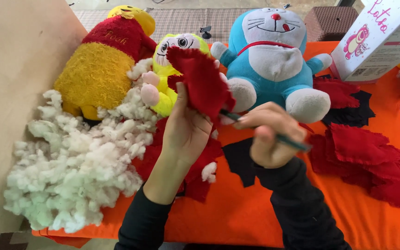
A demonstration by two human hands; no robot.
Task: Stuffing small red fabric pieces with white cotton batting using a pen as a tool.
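1. Left hand [186, 127] grips a red cloth [202, 83], held up above the palm.
2. Right hand [267, 139] is closed on a thin stick [292, 141], tip at the cloth.
3. Stuffing [79, 162] lies left.

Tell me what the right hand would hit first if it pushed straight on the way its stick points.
The right hand aims its thin dark stick up-left into the red fabric piece held by the left hand. It would meet that fabric first; the yellow plush toy seems to sit behind it, though depth is unclear.
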